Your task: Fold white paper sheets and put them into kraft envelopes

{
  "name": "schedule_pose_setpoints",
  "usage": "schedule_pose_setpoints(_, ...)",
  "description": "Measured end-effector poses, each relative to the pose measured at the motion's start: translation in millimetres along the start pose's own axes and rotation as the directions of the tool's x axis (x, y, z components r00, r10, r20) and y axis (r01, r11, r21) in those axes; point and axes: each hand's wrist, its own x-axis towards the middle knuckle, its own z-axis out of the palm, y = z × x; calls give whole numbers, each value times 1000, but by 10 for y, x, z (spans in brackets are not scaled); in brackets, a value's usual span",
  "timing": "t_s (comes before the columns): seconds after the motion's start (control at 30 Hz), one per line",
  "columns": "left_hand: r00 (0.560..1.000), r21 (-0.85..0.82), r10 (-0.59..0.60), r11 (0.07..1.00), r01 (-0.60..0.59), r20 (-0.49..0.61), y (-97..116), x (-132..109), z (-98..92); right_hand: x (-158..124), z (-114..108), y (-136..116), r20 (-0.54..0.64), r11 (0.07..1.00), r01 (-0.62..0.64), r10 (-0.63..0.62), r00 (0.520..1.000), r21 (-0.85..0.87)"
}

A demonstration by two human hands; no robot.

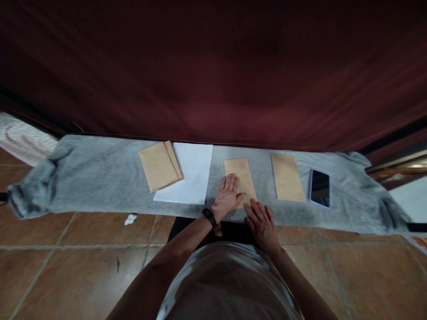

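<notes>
A brown envelope [243,174] lies in the middle of a grey cloth [100,178] spread on the floor. My left hand [227,195] lies flat on the envelope's near left part, fingers stretched out, a black band on the wrist. My right hand [262,222] rests flat at the envelope's near right corner, fingers spread and pointing towards it. Neither hand grips anything.
Left of the hands, a small pile of brown envelopes [160,166] overlaps white paper sheets [191,175]. Right of them lie another brown envelope [287,177] and a dark phone [320,188]. A dark red curtain [213,71] hangs behind. Brown floor tiles [66,266] lie in front.
</notes>
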Motion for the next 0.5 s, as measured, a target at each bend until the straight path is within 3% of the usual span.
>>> schedule_pose_setpoints(0.17, 988, 12, 156, 988, -156, -10, 132, -154, -107, -19, 50, 19, -13, 1000, 4, -4, 1000, 11)
schedule_pose_setpoints(0.3, 944, -37, 328, 944, -327, 37, 187, -345, -135, -29, 65, 18, -27, 1000, 10, -9, 1000, 12)
schedule_pose_setpoints(0.5, 944, -37, 325, 946, -323, 65, 165, -456, -118, -21, 22, 8, -11, 1000, 5, -5, 1000, 25)
